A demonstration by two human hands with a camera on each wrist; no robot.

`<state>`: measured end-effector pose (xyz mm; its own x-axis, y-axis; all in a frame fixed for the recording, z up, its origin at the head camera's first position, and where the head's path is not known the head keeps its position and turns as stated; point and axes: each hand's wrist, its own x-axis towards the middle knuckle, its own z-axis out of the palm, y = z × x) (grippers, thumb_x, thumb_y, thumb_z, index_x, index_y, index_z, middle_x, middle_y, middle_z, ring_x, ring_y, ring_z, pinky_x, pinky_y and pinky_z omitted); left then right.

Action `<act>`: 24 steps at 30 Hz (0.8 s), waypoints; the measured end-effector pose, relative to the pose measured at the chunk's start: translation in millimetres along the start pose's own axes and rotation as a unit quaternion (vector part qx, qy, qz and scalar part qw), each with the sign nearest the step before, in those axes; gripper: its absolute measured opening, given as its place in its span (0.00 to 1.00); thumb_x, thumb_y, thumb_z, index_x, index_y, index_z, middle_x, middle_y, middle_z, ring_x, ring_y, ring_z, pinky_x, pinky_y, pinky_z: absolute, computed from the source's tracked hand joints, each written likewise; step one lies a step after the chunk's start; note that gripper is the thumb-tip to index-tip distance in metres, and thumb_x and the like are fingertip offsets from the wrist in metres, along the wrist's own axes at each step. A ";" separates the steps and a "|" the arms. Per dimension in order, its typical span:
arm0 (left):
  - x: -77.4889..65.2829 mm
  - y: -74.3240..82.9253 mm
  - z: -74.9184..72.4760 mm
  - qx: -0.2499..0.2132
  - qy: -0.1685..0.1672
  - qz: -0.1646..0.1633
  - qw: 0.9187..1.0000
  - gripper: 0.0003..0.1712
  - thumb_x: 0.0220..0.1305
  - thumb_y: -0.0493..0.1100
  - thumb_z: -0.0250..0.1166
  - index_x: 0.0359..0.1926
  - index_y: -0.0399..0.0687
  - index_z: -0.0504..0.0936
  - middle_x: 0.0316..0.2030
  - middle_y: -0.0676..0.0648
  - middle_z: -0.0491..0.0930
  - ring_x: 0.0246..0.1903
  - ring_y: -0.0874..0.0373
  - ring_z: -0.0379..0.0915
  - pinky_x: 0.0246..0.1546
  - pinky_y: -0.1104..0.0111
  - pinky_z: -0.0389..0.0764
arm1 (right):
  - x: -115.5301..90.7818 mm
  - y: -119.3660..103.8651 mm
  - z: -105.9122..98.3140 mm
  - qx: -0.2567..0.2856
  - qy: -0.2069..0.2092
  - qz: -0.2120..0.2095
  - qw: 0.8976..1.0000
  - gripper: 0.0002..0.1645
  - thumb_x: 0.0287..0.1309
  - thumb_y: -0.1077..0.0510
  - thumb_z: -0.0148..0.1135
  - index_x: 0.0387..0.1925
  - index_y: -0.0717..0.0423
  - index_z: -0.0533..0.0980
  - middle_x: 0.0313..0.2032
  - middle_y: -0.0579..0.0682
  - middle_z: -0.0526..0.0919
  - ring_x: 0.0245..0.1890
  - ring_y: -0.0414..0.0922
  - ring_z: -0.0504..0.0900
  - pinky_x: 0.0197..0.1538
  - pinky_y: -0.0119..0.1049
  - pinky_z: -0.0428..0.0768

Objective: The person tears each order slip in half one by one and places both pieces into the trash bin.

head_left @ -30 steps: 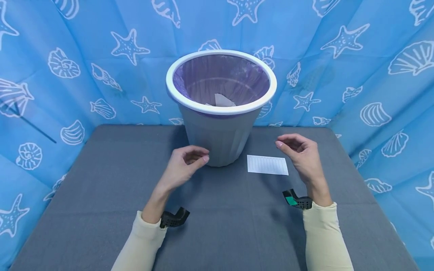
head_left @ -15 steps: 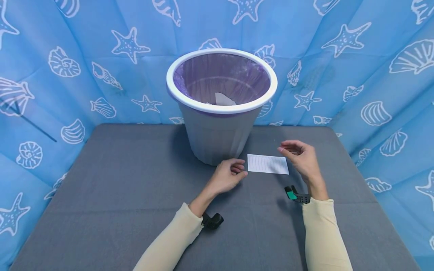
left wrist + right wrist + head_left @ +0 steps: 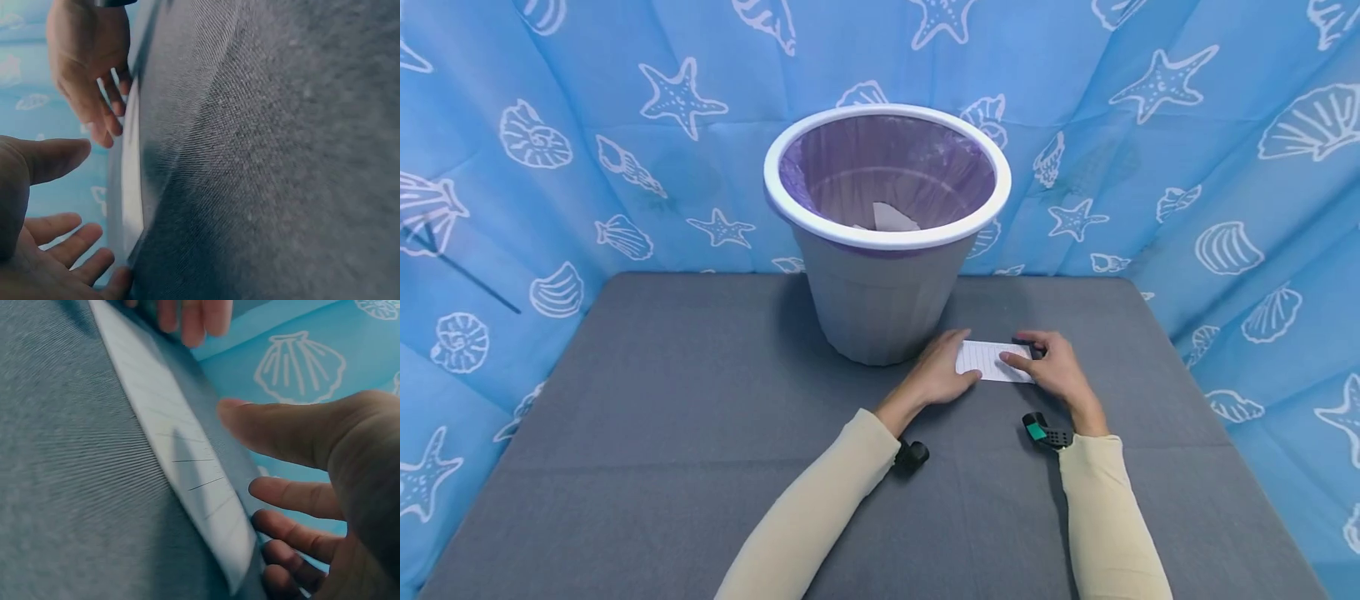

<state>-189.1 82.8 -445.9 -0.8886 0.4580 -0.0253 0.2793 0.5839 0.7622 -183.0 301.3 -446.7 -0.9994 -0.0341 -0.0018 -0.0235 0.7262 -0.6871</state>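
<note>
A small white sheet of lined paper point(image 3: 983, 358) lies on the grey cloth, right of the bin. At its left end is my left hand point(image 3: 937, 372), thumb and fingers spread around that edge. My right hand point(image 3: 1054, 368) is at the other end, its thumb over the paper and its fingers beyond the right edge. In the right wrist view, the ruled lines of the paper point(image 3: 178, 447) show, and the right thumb point(image 3: 275, 428) is raised off it. The left wrist view shows the paper point(image 3: 131, 181) flat, with the left fingertips beside its near end.
A grey bin point(image 3: 880, 304) with a white rim and purple liner stands behind the left hand. Pieces of white paper point(image 3: 892, 218) lie inside it. Blue curtains point(image 3: 715, 167) with shell and starfish prints surround the grey cloth-covered table point(image 3: 647, 417).
My left hand has moved right, from in front of the bin to the paper's left end. The right hand has come down and slightly left, over the paper's right end.
</note>
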 end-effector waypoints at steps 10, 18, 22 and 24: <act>5.3 2.8 9.5 0.158 0.016 -0.013 0.987 0.38 0.64 0.43 0.69 0.73 0.44 0.68 0.69 0.47 0.70 0.68 0.53 0.64 0.65 0.59 0.67 | 0.8 2.1 8.6 -0.053 0.006 -0.047 0.997 0.31 0.55 0.60 0.76 0.55 0.74 0.77 0.51 0.72 0.77 0.48 0.63 0.67 0.48 0.55 0.58; -5.6 2.6 10.3 0.160 0.026 -0.017 0.987 0.41 0.56 0.45 0.77 0.70 0.49 0.73 0.61 0.48 0.75 0.61 0.52 0.68 0.60 0.57 0.69 | -0.2 -6.1 4.0 -0.008 -0.028 -0.043 0.999 0.15 0.59 0.62 0.72 0.42 0.69 0.79 0.37 0.61 0.82 0.33 0.50 0.76 0.37 0.41 0.73; -13.7 1.5 8.5 0.127 0.034 -0.004 0.991 0.41 0.51 0.46 0.81 0.66 0.47 0.77 0.55 0.45 0.74 0.56 0.52 0.68 0.58 0.61 0.70 | -4.2 -16.8 -0.9 0.031 -0.055 -0.049 0.997 0.10 0.64 0.62 0.67 0.41 0.67 0.79 0.36 0.58 0.80 0.31 0.47 0.74 0.33 0.37 0.73; -19.6 1.7 4.4 0.087 0.038 0.002 0.995 0.37 0.52 0.47 0.81 0.63 0.46 0.79 0.54 0.45 0.73 0.54 0.53 0.69 0.56 0.64 0.71 | -6.6 -24.5 -4.5 0.058 -0.073 -0.054 0.994 0.10 0.65 0.63 0.66 0.42 0.67 0.78 0.37 0.58 0.80 0.31 0.47 0.74 0.32 0.37 0.74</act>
<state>-169.6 77.9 -447.0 -0.9108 0.4117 0.0322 0.3357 0.6928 0.6382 -175.9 286.8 -426.6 -0.9769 -0.2123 -0.0225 -0.1189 0.6288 -0.7684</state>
